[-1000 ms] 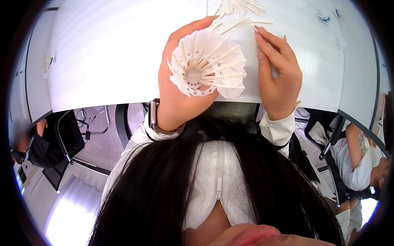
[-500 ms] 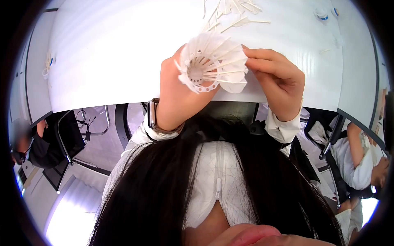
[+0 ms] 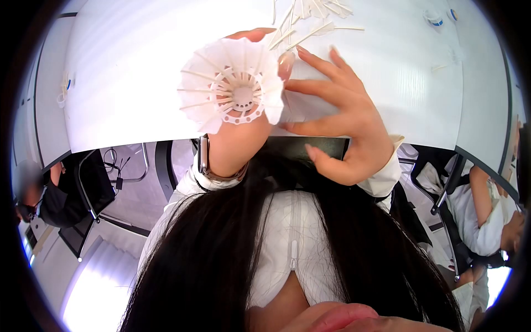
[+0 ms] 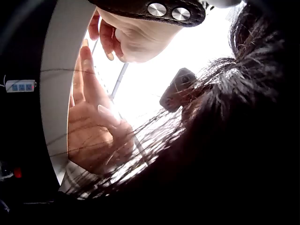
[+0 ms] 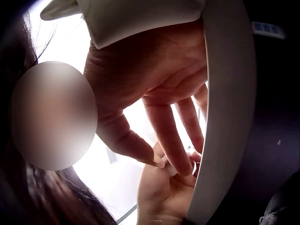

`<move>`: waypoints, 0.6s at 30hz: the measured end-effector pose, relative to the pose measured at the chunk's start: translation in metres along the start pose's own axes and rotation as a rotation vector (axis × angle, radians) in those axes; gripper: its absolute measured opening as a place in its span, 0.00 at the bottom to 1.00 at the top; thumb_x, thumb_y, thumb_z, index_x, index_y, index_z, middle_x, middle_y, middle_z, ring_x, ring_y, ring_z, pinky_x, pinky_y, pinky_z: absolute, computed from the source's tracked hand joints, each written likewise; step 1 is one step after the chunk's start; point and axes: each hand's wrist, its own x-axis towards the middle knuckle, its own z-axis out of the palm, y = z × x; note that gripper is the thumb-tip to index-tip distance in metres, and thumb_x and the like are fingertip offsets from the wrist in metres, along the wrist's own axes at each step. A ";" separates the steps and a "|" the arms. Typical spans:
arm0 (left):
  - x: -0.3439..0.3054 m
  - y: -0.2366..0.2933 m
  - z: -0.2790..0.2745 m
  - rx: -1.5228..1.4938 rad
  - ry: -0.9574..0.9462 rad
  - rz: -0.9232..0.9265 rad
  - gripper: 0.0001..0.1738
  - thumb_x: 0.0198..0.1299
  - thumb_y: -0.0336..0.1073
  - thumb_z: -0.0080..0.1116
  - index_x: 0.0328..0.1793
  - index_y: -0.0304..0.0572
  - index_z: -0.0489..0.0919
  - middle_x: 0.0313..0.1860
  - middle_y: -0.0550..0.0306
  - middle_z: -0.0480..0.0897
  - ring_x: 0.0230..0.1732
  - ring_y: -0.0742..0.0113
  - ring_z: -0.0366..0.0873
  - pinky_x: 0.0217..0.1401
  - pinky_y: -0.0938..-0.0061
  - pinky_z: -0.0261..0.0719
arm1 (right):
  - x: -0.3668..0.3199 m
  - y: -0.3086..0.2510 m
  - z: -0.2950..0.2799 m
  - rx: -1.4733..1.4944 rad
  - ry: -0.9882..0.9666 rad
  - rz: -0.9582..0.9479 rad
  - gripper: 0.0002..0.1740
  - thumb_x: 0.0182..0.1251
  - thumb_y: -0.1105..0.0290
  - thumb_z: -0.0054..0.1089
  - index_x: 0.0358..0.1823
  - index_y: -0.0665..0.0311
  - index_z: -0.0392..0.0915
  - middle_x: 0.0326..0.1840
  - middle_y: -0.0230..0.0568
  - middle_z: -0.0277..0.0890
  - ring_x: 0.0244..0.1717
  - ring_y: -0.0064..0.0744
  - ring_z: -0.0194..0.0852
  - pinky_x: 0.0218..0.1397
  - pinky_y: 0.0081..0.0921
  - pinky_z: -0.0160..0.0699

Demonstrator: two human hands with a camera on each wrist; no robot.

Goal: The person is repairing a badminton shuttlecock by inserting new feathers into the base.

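Note:
In the head view a white shuttlecock [image 3: 193, 77], its feathers fanned around a ring with holes, faces up with its open end. My left hand [image 3: 251, 130] grips it from below, fingers and thumb showing past the far side; the feathers cover much of that hand. Just right of it is my right hand [image 3: 357, 127], fingers spread and fingertips close to the shuttlecock's right edge and the left thumb. The left wrist view shows the right palm [image 4: 91, 131] facing the left hand [image 4: 140, 37]. In the right wrist view the right hand [image 5: 145, 75] reaches over the left [image 5: 159, 192].
Loose white feathers [image 3: 326, 27] lie on the white table [image 3: 133, 72] beyond the hands. A small white tub [image 3: 433, 19] with a blue label stands at the far right. At the left edge is another small container [image 3: 62, 100]. Other people sit at both sides.
The shuttlecock has moved left and turned, its feathers now fanning mostly leftward. My right hand came from beside the loose feathers to the shuttlecock's right edge, then spread its fingers.

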 end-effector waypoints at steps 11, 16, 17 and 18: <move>-0.006 0.005 -0.010 0.079 0.065 -0.027 0.20 0.64 0.35 0.66 0.57 0.33 0.73 0.26 0.65 0.79 0.27 0.80 0.74 0.34 0.83 0.72 | 0.000 0.009 0.011 -0.235 0.230 0.065 0.14 0.48 0.75 0.60 0.36 0.56 0.88 0.54 0.36 0.84 0.76 0.51 0.61 0.78 0.68 0.32; -0.007 0.005 -0.012 0.062 0.050 -0.029 0.19 0.63 0.33 0.66 0.56 0.33 0.74 0.34 0.60 0.82 0.33 0.78 0.78 0.38 0.83 0.75 | 0.002 0.000 0.006 -0.252 0.095 0.091 0.19 0.51 0.69 0.67 0.47 0.56 0.88 0.65 0.44 0.76 0.78 0.58 0.55 0.79 0.61 0.27; -0.006 0.004 -0.011 0.061 0.048 -0.019 0.19 0.63 0.33 0.66 0.56 0.34 0.74 0.35 0.59 0.82 0.34 0.77 0.79 0.39 0.83 0.76 | 0.002 -0.001 0.007 -0.269 0.087 0.099 0.20 0.51 0.67 0.68 0.49 0.57 0.87 0.66 0.44 0.76 0.78 0.58 0.55 0.79 0.62 0.27; -0.006 0.004 -0.011 0.060 0.047 -0.009 0.18 0.63 0.32 0.66 0.55 0.34 0.74 0.37 0.58 0.82 0.36 0.76 0.79 0.40 0.82 0.76 | 0.002 -0.001 0.007 -0.287 0.079 0.108 0.21 0.51 0.66 0.69 0.50 0.58 0.87 0.67 0.44 0.75 0.78 0.58 0.54 0.79 0.62 0.27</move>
